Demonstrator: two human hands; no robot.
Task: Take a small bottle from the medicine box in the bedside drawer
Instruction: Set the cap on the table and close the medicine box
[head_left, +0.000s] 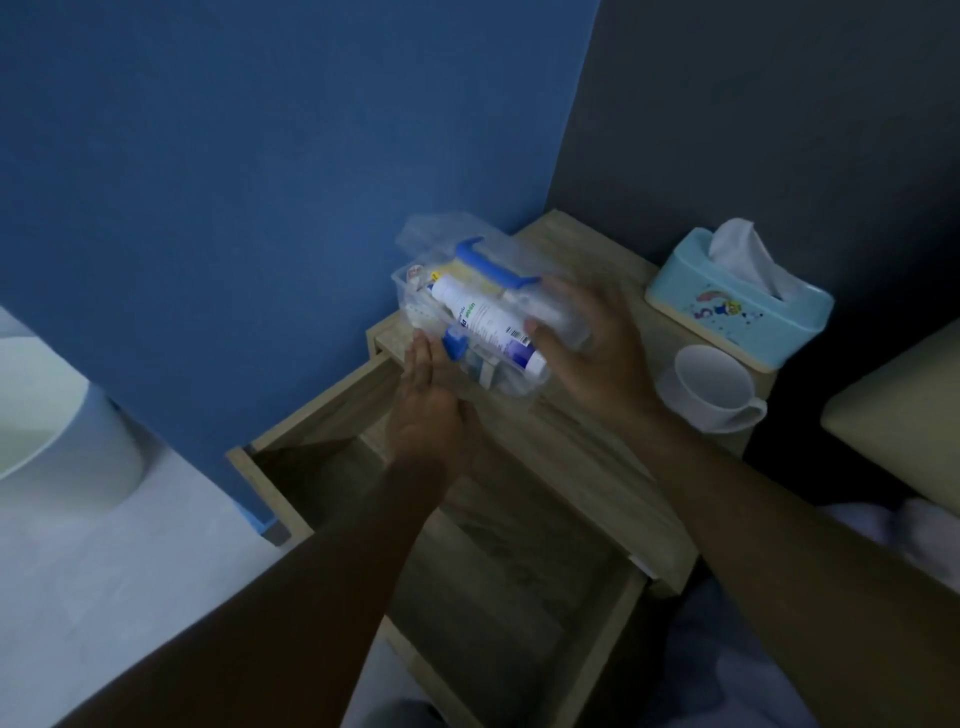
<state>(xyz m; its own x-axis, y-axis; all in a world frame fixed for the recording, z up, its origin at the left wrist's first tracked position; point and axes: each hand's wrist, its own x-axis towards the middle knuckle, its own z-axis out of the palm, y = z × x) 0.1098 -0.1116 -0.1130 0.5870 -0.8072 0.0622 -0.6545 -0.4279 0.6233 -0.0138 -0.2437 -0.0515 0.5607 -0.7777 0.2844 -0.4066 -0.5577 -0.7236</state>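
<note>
A clear plastic medicine box (415, 299) with a blue handle (485, 265) and blue latch (456, 345) is held tilted above the bedside table. Inside it lies a white bottle (480, 322) with a printed label, among smaller items I cannot make out. My left hand (428, 410) presses flat against the box's near left side. My right hand (592, 343) grips its right end, fingers wrapped on the clear wall. Below, the wooden drawer (519, 597) stands pulled out.
A light blue tissue box (727, 306) and a white mug (714, 387) stand on the wooden bedside table (582, 457) at the right. A blue wall is behind, a pale bin (62, 431) at the left, bedding at the right.
</note>
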